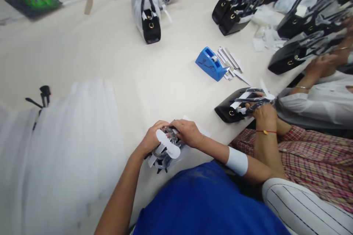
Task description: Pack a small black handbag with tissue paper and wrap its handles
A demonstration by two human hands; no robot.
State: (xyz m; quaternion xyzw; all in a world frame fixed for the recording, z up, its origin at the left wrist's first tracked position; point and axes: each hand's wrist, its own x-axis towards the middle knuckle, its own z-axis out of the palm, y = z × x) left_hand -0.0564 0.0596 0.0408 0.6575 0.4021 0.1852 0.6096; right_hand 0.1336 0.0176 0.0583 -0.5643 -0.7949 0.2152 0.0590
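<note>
At the table's near edge my left hand (151,139) and my right hand (187,132) both grip a small black handbag (162,159) wrapped in clear film and white paper. A white toothed paper strip (168,145) lies across it between my hands. The bag itself is mostly hidden under my fingers and the wrapping.
A blue tape dispenser (209,63) sits mid-table beside white paper strips (231,62). A wrapped black bag (150,11) stands further back. To the right a co-worker's hand (264,112) holds another black bag (234,106); several more bags (289,11) crowd the far right. White sheets (68,147) lie at left.
</note>
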